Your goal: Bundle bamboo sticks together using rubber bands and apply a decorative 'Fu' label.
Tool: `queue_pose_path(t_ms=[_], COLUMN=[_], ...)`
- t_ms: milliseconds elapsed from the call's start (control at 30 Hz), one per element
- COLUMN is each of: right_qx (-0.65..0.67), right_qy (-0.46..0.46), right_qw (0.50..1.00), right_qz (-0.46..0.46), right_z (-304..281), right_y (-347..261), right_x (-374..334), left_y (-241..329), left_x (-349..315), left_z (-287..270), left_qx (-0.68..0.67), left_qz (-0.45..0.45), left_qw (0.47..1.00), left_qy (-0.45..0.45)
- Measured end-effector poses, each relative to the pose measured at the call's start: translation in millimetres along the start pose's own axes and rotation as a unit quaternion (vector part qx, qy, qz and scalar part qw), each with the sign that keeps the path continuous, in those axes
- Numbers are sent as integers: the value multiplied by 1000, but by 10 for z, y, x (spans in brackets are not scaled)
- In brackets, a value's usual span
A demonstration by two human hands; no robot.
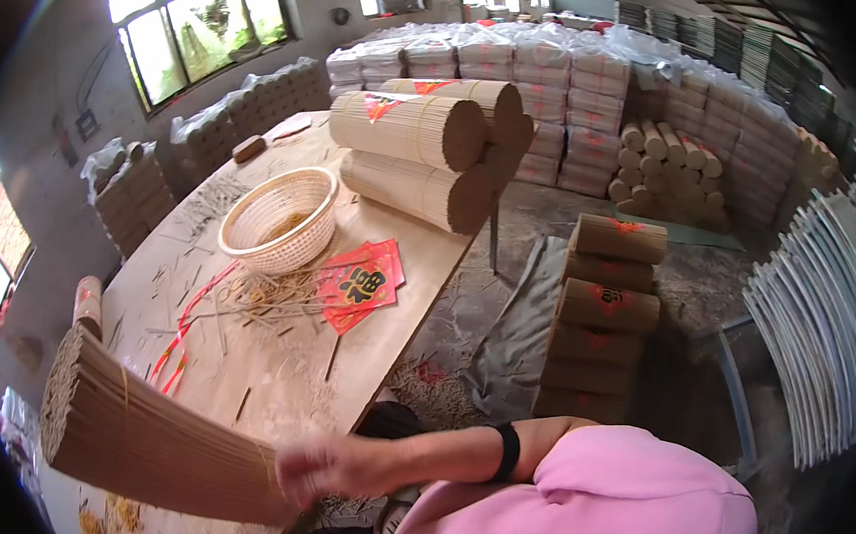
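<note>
A large bundle of thin brown sticks (168,437) lies at the near left of the table, a thin yellow band round it. My right hand (320,468) is at the bundle's near end, its fingers smeared by motion, so their grip does not show. The arm has a black wristband and a pink sleeve. My left hand is not in view. Farther up the table stands a woven basket (285,247) with yellow bands inside. Beside it lie red paper cards (372,288) with a dark and gold design, loose sticks and a red-and-white ribbon (184,324).
Several tied stick bundles (408,127) are stacked at the table's (310,398) far end. More bundles (598,324) are piled on the floor at right. Wrapped stacks (541,67) line the back, and curved grey sheets (812,314) stand at far right. Debris litters the floor.
</note>
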State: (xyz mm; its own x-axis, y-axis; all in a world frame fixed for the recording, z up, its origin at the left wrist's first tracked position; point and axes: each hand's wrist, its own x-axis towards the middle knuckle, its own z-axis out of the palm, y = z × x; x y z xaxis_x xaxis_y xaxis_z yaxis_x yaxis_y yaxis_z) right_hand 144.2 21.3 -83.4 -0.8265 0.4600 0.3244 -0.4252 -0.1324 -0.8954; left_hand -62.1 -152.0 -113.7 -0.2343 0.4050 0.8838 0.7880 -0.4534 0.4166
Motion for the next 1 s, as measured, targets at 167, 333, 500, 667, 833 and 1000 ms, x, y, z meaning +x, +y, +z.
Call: queue_pose_path(t_ms=[167,333,500,667,833,1000], right_qx=[-366,-388,-408,-242,211,-261], right_qy=[16,11,-2,25,33,-201], right_qw=[895,903,913,965,959,934], right_qz=[-255,-186,-32,94,186,139], right_z=[381,435,440,426,-39,700], right_y=[162,198,137,266,362,108], right_x=[-140,-239,-368,-286,-293,-213], left_y=[573,644,600,632,534,129], left_x=[-35,-92,-110,-246,-385,-391], left_z=[465,245,329,59,187,55], left_qx=[-146,-252,-117,-583,-429,111], left_qz=[-287,-358,-295,-378,-343,-263], left_qw=[937,895,933,698,812,957], left_qy=[-138,-84,-168,-174,-197,44])
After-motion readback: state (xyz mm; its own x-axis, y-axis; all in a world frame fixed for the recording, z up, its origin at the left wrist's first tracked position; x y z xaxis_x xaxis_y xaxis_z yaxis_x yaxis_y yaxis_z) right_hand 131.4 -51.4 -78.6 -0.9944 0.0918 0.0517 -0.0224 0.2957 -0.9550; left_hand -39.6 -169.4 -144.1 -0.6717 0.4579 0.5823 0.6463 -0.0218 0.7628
